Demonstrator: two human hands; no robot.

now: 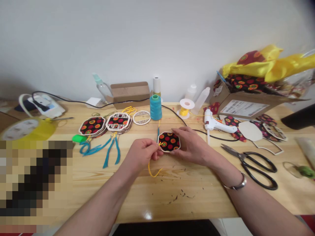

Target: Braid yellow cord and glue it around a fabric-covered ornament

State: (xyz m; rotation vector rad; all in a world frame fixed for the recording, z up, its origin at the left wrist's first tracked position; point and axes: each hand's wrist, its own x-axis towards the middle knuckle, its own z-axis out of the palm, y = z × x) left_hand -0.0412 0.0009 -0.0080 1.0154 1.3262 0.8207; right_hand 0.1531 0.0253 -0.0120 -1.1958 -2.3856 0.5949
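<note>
A small dark panel with red floral print and a pale rim [169,142] is between my hands near the middle of the table. My right hand [190,146] holds it by its right side, thumb and fingers on opposite edges. At its left edge, my left hand [145,150] pinches a yellow cord [154,176], whose braided end hangs down in a curve over the wood. A blue tassel [158,132] lies just above the panel's left corner, below a teal thread spool [156,107].
Finished-looking panels [92,126] and a lattice-fronted stack [118,122] with blue tassels lie left. Right are a white glue gun [216,124], black-handled scissors [253,164] and a cardboard box [246,101] of fabric. A black cable [172,113] crosses behind; dark scraps lie in front.
</note>
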